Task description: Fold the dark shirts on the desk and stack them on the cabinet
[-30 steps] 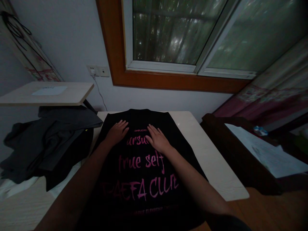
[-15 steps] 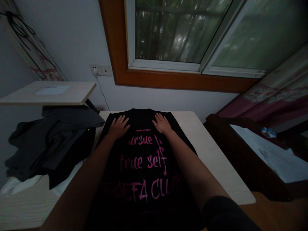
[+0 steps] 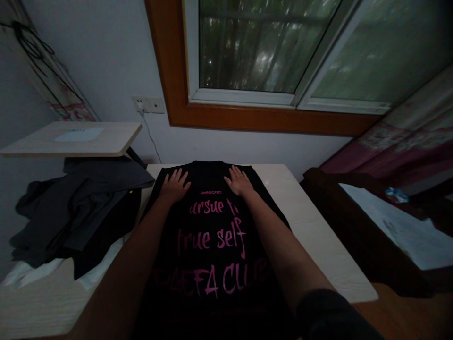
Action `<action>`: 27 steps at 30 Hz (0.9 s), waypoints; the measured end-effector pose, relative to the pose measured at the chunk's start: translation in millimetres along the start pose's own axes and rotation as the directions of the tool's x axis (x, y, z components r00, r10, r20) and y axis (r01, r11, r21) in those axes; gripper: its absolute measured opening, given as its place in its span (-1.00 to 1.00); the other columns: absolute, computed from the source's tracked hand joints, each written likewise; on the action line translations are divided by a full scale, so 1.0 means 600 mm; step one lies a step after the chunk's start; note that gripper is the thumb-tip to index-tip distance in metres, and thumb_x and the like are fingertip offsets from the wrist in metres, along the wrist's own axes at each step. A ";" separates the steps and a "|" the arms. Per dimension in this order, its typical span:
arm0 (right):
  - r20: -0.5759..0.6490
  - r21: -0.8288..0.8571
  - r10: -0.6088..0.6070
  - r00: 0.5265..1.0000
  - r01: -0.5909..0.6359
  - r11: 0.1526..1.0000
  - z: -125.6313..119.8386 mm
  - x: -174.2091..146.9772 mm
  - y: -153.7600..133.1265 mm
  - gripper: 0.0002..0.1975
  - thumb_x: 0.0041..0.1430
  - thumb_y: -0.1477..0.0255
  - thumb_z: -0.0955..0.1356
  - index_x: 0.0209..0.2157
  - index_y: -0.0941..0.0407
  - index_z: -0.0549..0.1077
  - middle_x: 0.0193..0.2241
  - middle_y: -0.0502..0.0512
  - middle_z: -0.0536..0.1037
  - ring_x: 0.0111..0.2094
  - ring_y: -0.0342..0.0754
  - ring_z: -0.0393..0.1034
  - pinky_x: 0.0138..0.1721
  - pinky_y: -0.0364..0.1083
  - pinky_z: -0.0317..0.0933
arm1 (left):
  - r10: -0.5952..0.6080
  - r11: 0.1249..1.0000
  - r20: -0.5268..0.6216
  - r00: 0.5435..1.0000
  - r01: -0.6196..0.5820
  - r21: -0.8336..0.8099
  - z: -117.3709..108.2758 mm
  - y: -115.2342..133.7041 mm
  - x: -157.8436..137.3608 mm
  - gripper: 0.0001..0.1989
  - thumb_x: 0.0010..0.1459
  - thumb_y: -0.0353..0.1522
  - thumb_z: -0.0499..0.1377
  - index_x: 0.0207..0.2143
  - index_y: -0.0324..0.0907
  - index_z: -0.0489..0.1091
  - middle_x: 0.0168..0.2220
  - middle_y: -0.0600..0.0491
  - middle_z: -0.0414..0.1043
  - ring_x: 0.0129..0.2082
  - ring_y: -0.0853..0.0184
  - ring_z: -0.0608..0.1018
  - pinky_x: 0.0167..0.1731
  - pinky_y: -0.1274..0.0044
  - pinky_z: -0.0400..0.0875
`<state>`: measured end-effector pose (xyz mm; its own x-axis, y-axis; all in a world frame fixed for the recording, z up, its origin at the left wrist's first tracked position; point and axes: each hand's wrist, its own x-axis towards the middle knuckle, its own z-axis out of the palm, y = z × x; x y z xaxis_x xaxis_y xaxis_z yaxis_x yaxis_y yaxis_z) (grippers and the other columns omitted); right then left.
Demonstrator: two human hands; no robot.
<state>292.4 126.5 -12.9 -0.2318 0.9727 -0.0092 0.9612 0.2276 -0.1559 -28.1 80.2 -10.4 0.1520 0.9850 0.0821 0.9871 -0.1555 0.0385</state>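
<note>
A black T-shirt (image 3: 208, 222) with pink lettering lies spread on the light wooden table (image 3: 314, 236), its neck end toward the wall. Its sides look folded in, and its near end runs into the dark at the bottom of the view. My left hand (image 3: 174, 186) rests flat on the upper left part of the shirt, fingers apart. On the upper right part lies my right hand (image 3: 238, 181), also flat with the fingers spread. Both palms touch the cloth and neither grips it. My forearms cover parts of the shirt's two sides.
Dark grey and black clothes (image 3: 71, 208) are heaped at the left, with white cloth (image 3: 33, 273) under them. A small raised board (image 3: 116, 141) overhangs the heap. Beyond the table are a wall socket (image 3: 147, 105) and a window. Papers (image 3: 396, 226) lie on dark furniture at the right.
Hardly anything differs. Both hands stay flat on the T-shirt in nearly the same places, and the view has shifted very slightly.
</note>
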 end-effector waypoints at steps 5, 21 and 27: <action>-0.051 0.018 -0.036 0.998 0.037 0.999 -0.002 -0.023 0.002 -0.23 0.45 0.02 -0.07 0.43 0.24 0.03 0.47 0.23 -0.07 0.48 0.04 -0.26 0.44 0.13 -0.33 | -0.045 0.999 -0.008 0.999 0.045 0.002 0.000 0.004 -0.008 -0.32 0.40 -0.01 -0.20 0.45 -0.09 -0.02 0.49 -0.09 -0.14 0.48 0.08 -0.04 0.38 0.08 -0.10; -0.124 0.005 -0.136 0.983 0.138 0.990 -0.004 -0.203 0.040 -0.35 0.44 0.16 0.10 0.40 0.23 0.13 0.44 0.27 0.04 0.46 0.08 -0.14 0.41 0.18 -0.12 | -0.034 0.998 -0.037 0.999 0.036 0.048 -0.006 0.013 -0.117 -0.29 0.41 -0.03 -0.21 0.42 -0.25 0.05 0.47 -0.21 -0.11 0.47 0.04 0.00 0.36 0.08 -0.01; -0.181 0.075 -0.142 0.973 0.157 0.985 -0.013 -0.276 0.066 -0.42 0.45 0.17 0.11 0.35 0.14 0.24 0.39 0.19 0.19 0.41 0.10 0.04 0.38 0.18 -0.01 | 0.108 0.992 -0.047 0.993 -0.104 0.075 -0.021 0.006 -0.214 -0.36 0.42 -0.09 -0.16 0.41 -0.20 0.09 0.47 -0.13 -0.06 0.47 0.09 0.01 0.37 0.11 0.02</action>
<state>370.1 -25.5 -10.0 -0.3348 0.9225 0.1918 0.8987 0.3739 -0.2294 -44.8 -47.9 -8.0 0.2549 0.9579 0.1324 0.9669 -0.2510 -0.0450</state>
